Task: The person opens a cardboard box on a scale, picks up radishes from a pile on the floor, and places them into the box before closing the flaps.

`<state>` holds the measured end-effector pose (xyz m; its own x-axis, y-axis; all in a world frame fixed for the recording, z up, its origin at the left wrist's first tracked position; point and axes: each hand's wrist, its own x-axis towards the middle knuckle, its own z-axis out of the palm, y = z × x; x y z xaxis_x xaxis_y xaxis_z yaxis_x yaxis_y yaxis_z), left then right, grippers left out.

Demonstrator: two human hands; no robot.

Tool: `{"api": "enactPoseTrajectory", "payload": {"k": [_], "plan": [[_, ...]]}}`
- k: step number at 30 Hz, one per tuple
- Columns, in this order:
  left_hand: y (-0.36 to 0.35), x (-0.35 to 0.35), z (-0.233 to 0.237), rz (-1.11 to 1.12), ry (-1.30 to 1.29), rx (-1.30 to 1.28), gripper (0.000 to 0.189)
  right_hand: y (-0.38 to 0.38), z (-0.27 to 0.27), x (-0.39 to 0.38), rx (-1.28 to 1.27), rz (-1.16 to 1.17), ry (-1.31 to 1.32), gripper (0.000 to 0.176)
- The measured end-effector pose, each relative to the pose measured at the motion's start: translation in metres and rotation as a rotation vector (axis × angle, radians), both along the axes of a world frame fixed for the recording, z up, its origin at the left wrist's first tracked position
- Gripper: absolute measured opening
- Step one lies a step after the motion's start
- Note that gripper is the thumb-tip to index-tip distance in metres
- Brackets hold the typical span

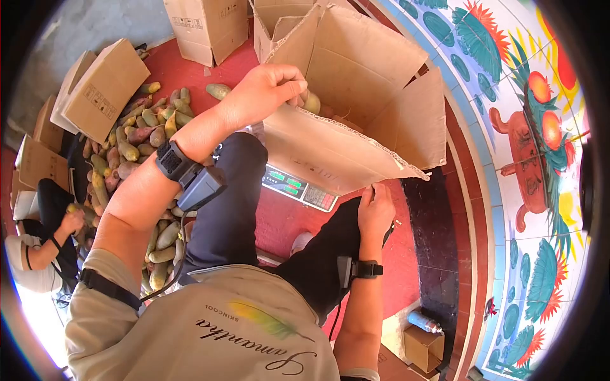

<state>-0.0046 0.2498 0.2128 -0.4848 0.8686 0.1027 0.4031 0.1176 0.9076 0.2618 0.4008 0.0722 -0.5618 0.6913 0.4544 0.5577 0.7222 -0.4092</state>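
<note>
brown open cardboard box [356, 82] fills the upper centre of the frame, sitting on a grey weighing scale [298, 188]. left hand [267, 89] reaches over its near flap, fingers curled, fingertips against a pale yellow-green oval fruit [312, 103] just inside (a firm hold or not, i cannot tell). right hand [375, 213], nearly closed, pinches the flap's lower edge at centre right. a heap of similar fruit [140, 127] lies on the red floor [184, 70], upper left.

The left hand [267, 89] is raised to the near rim of the cardboard box [375, 70], arm extended, fingers curled inward. The right hand [375, 211] is held just below that box, loosely curled.
</note>
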Motion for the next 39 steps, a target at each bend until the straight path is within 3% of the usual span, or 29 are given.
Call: {"api": "enactPoseTrajectory", "payload": {"k": [3,8,13,16,18,22,24,27,29,30,32,34,35,36,38,39], "plan": [[-0.006,0.002,0.006,-0.014,0.05,0.13,0.02,0.0,0.0,-0.001,0.006,0.023,0.015,0.012],[-0.037,0.006,0.006,0.174,0.125,0.332,0.018,-0.002,0.002,-0.001,-0.001,0.02,0.05,0.011],[-0.091,-0.006,-0.021,0.331,0.126,0.247,0.02,-0.001,0.004,0.0,-0.001,0.033,0.031,0.01],[-0.129,-0.031,-0.065,0.337,0.142,0.147,0.023,-0.002,0.005,-0.001,0.012,0.039,0.034,0.01],[-0.154,-0.041,-0.096,0.412,-0.07,0.118,0.025,-0.004,0.006,-0.002,-0.001,0.043,0.04,0.01],[-0.223,-0.068,-0.177,0.573,-0.146,-0.087,0.03,-0.002,0.004,-0.003,0.039,0.066,0.034,0.01],[-0.259,-0.073,-0.218,0.772,-0.436,-0.169,0.028,-0.004,0.006,-0.003,0.023,0.044,0.017,0.01],[-0.339,-0.087,-0.308,0.796,-0.576,-0.305,0.022,-0.003,0.006,-0.005,0.002,0.05,0.005,0.011],[-0.367,-0.075,-0.3,-0.266,0.888,-1.185,0.021,-0.004,0.007,-0.006,0.008,0.056,0.0,0.01],[-0.381,-0.072,-0.314,-0.258,0.881,-1.193,0.021,-0.004,0.008,-0.007,0.004,0.067,0.0,0.01],[-0.413,-0.07,-0.382,0.072,0.607,-1.345,0.025,-0.005,0.011,-0.009,0.035,0.072,-0.016,0.01],[-0.462,-0.066,-0.462,0.168,0.643,-1.349,0.026,-0.005,0.008,-0.009,0.026,0.076,-0.024,0.01],[-0.477,-0.062,-0.48,0.257,0.687,-1.347,0.027,-0.006,0.01,-0.01,0.029,0.061,-0.021,0.01],[-0.479,-0.055,-0.476,0.262,0.68,-1.352,0.027,-0.007,0.01,-0.011,0.032,0.046,-0.019,0.01],[-0.463,-0.032,-0.431,0.74,0.007,-1.024,0.028,-0.006,0.008,-0.01,0.029,0.059,-0.02,0.01],[-0.389,-0.01,-0.32,0.776,-0.028,-1.201,0.035,-0.006,0.009,-0.011,0.03,0.06,-0.025,0.01]]}}
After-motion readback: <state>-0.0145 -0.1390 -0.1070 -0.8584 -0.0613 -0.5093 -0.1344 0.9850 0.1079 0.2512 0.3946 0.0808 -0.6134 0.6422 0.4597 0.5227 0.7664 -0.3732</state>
